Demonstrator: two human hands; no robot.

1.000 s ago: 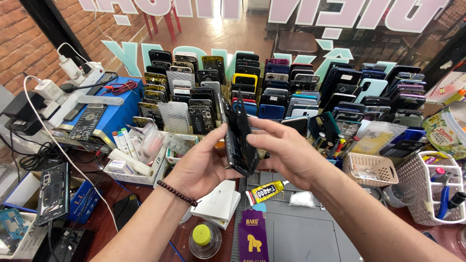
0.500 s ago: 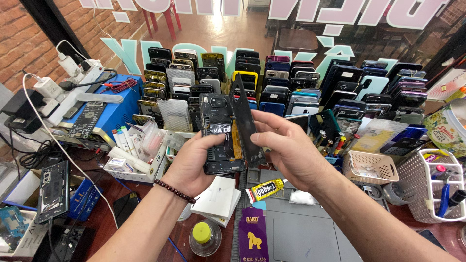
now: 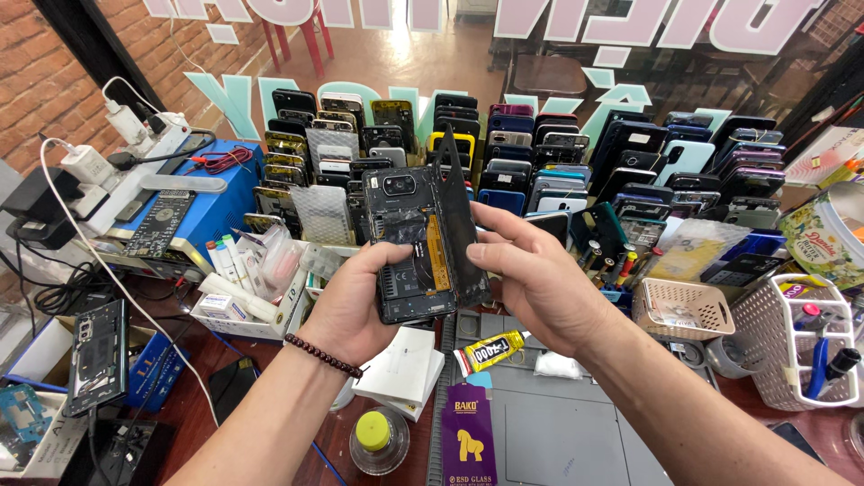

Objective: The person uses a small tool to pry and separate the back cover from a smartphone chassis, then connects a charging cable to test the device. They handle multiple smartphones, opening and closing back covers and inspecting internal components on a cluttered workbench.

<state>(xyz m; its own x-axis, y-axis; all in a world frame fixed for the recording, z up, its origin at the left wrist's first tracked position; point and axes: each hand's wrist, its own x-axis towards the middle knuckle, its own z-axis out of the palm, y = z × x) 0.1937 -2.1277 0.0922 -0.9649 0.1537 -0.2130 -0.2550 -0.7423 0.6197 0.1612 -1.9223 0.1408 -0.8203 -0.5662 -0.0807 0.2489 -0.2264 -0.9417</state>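
Hands [image 3: 351, 310] [image 3: 540, 283] part phone [image 3: 409, 247]; cover [image 3: 461, 225] seen edge-on.

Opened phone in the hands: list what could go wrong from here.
1. The back panel is hinged open by the right hand; opening it wider could strain anything linking it to the phone body.
2. The left hand holds only the lower edge, so it might slip onto the glue tube.

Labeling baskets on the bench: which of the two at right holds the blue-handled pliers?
The white basket at far right, tall and meshed, holds the blue-handled pliers. The beige basket beside it is low and shallow.
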